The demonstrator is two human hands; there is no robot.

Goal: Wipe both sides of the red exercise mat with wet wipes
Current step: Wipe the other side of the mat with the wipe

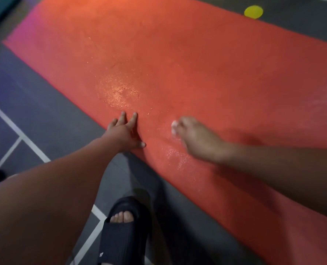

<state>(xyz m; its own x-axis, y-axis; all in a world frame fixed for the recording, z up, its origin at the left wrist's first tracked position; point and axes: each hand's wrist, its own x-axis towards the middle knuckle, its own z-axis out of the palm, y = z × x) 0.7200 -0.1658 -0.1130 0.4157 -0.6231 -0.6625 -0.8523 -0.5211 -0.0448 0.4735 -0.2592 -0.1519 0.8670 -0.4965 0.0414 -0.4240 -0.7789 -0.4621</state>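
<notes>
Curled fingers of the right hand [195,138] hold a small white wet wipe [174,127] down on the red mat [178,64]. The hand is blurry, and only a bit of the wipe peeks out at its 10 o'clock side. At 9 o'clock from it, the left hand [125,132] lies flat on the mat with its fingers spread, right by the mat's near edge. The mat lies flat on the dark floor [44,115]. Shiny wet spots [118,92] sit at 12 o'clock from the left hand. A foot in a black sandal [120,232] stands at 6 o'clock.
</notes>
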